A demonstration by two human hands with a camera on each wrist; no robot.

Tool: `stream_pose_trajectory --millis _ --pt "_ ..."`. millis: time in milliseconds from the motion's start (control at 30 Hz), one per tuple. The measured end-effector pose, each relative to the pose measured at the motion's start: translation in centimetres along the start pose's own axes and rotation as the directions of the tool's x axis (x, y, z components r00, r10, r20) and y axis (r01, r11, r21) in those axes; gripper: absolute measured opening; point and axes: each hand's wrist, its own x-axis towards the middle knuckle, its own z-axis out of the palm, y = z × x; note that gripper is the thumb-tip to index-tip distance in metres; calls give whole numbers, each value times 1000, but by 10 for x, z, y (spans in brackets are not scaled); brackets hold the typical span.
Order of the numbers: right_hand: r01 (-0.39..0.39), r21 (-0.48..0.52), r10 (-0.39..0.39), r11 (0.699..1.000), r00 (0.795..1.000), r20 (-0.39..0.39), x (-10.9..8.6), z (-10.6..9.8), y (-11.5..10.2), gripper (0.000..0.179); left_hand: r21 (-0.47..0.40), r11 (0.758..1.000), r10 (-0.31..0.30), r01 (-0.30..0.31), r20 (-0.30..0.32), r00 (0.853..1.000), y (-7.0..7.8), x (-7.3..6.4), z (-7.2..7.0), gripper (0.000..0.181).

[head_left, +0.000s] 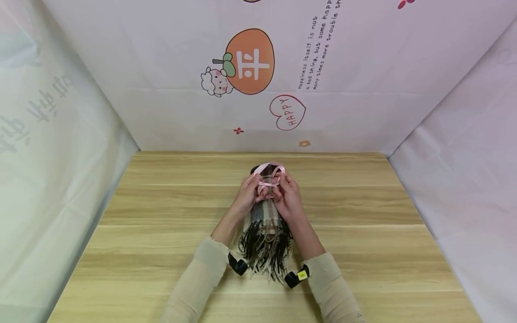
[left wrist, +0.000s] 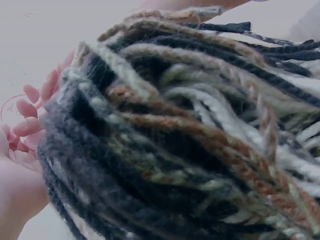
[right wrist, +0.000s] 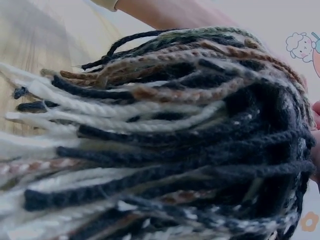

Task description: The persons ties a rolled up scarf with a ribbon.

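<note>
A plaid scarf (head_left: 264, 213), folded into a narrow bundle, lies on the table with its dark and white fringe (head_left: 266, 255) toward the person. Over its far part is a pink ribbon (head_left: 267, 184), looped and crossing at the middle. The left hand (head_left: 245, 196) pinches the ribbon's left side between thumb and fingers. On the other side, the right hand (head_left: 290, 197) pinches the right loop. Twisted fringe strands (left wrist: 175, 125) fill most of the left wrist view, with curled fingers at its left edge. Fringe also covers the right wrist view, hiding most of the right hand (right wrist: 316, 145).
The wood-grain table (head_left: 363, 215) stretches to both sides of the scarf. A white printed cloth (head_left: 169, 89) stands behind it, and white sheets hang at left and right. Black wrist cameras (head_left: 296, 278) sit near the fringe.
</note>
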Motion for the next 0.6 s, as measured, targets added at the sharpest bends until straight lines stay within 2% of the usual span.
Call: stream_pose_trajectory --millis 133,233,333,600 --pt "0 -20 -1 1000 999 -41 0 -1 -1 24 22 999 -30 31 -65 997 0 0 -2 31" --pt "-6 -81 -1 997 996 -94 0 -3 0 25 47 998 -30 34 -87 996 -1 0 -5 33" --pt "-7 -148 -11 989 993 -121 0 -6 0 24 54 998 -29 34 -86 996 -2 -1 -7 36" --pt "18 -318 -57 948 992 -114 2 -12 0 22 87 996 -15 18 -43 999 -4 -1 -12 37"
